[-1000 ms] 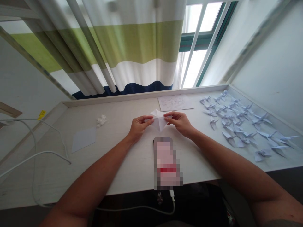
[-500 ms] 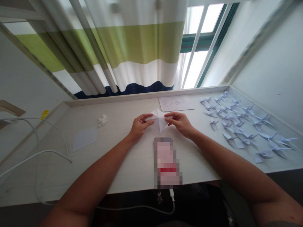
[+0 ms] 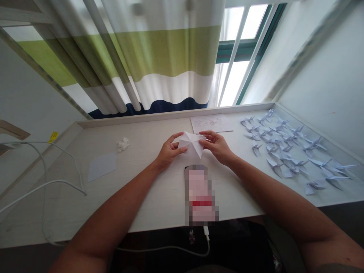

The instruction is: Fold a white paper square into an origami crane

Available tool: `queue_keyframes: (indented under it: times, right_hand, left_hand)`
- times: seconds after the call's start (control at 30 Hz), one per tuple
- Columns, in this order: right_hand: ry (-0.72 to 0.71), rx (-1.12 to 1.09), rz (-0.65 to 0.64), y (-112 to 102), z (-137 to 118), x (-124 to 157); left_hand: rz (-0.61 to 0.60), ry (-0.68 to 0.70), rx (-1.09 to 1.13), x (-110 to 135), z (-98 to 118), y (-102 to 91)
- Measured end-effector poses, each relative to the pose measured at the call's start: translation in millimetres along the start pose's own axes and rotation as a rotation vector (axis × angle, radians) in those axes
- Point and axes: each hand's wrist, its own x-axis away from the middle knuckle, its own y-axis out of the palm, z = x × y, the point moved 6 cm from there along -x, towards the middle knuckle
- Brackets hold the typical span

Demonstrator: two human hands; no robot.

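A creased white sheet of paper (image 3: 193, 146) is stretched between my two hands above the middle of the table. My left hand (image 3: 170, 149) pinches its left side, thumb on the near face. On the opposite side, my right hand (image 3: 214, 143) grips the paper between thumb and fingers. Fold lines cross near the sheet's centre, and its surface is bent rather than flat. Just below the paper lies a phone (image 3: 199, 197), its screen blurred out. Many folded white paper cranes (image 3: 287, 146) are spread over the right end of the table.
A printed sheet (image 3: 212, 124) lies near the table's back ledge. To the left are a flat blank paper (image 3: 102, 167) and a crumpled white tissue (image 3: 123, 145). White cables (image 3: 65, 182) loop over the left side, and a charging plug (image 3: 206, 230) hangs at the front edge.
The paper has turned and opened wider between my hands, showing more of its crossing creases. My fingers have shifted their hold along its edges. Other things stay where they were.
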Motion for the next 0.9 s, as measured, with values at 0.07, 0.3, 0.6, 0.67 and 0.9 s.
queue_keyframes:
  times: [0.07,0.3,0.6,0.67,0.9]
  right_hand:
    - [0.022,-0.013,-0.045,4.1,2.6,1.0]
    - [0.013,0.129,-0.088,10.7,9.7,2.9]
    - [-0.215,0.374,0.052,6.5,-18.1,9.0]
    - [-0.140,0.347,0.007,9.0,-14.4,9.4]
    - [-0.031,0.208,-0.204,24.2,-6.3,13.8]
  left_hand:
    - [-0.012,-0.008,-0.002,-0.1,-0.7,0.0]
    - [-0.041,0.022,-0.019,0.2,1.7,2.3]
    - [0.151,0.105,-0.040,-1.7,3.3,-4.7]
    - [0.176,0.102,-0.052,-1.5,2.4,-5.6]
    - [0.185,0.112,-0.060,0.3,3.4,-4.9]
